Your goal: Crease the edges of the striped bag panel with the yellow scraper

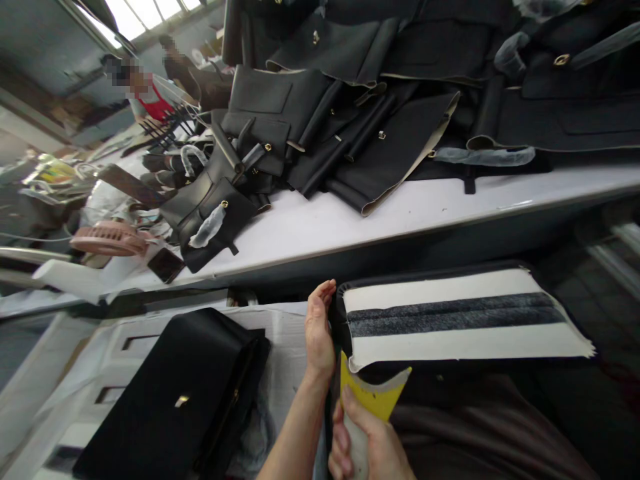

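Observation:
My right hand (pixel 367 437) is wrapped round the pale handle of a yellow tool (pixel 375 395) with a curved, notched edge, at the lower middle. Just above and left of it, my left hand (pixel 320 330) is upright with its fingers extended, its palm side against the near end of a black piece. That piece has an off-white lining (pixel 450 347) with a dark grey strip (pixel 455 315) along its middle, and it lies across my lap. The tool's tip is close to the lining's lower left corner.
A black bag (pixel 175 387) lies on a crate-like surface at the lower left. Beyond, a long white table (pixel 310 230) bears several black leather pieces (pixel 395 147), a pink fan (pixel 107 238) and a phone (pixel 165 265). Two people are at the upper left.

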Demonstrator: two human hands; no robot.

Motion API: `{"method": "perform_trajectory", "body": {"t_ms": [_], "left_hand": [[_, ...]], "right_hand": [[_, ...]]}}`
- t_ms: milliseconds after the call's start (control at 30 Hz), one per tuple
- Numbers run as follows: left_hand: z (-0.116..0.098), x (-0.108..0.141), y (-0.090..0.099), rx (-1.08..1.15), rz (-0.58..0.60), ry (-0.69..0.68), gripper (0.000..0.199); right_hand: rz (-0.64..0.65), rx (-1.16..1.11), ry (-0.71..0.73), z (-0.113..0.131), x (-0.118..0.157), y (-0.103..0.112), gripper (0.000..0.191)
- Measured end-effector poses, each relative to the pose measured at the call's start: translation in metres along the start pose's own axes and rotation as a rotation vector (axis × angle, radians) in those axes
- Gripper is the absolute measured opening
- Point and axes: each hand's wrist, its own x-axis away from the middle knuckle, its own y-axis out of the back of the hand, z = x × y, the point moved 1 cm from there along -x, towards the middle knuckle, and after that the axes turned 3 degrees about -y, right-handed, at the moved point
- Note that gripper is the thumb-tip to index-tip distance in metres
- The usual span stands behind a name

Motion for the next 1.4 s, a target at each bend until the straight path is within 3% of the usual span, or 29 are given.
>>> {"method": "perform_trajectory", "body": {"t_ms": [100, 167, 533, 733, 900, 1400], "left_hand": [[-0.018, 0.004, -0.006, -0.150, 0.162, -0.122, 0.041], [-0.025, 0.005, -0.009, -0.243, 0.190, -0.132, 0.041], [-0.021, 0.002, -0.012, -0.337, 0.167, -0.121, 0.038], [-0.021, 0.002, -0.014, -0.351, 0.155, -0.099, 0.038], [-0.020, 0.002, -0.015, -0.341, 0.144, -0.072, 0.037], [-0.019, -0.001, -0.017, -0.352, 0.115, -0.041, 0.034]], "right_hand": [[-0.047, -0.050, -0.002, -0.004, -0.002, 0.000, 0.059], [-0.055, -0.066, 0.004, -0.005, -0.003, -0.001, 0.058], [-0.079, -0.102, 0.006, -0.003, -0.002, -0.004, 0.058], [-0.076, 0.012, -0.093, 0.018, 0.011, -0.005, 0.062], [-0.110, 0.082, -0.088, 0.031, 0.019, -0.004, 0.057], [-0.045, 0.492, -0.202, 0.083, 0.030, 0.010, 0.050]]}}
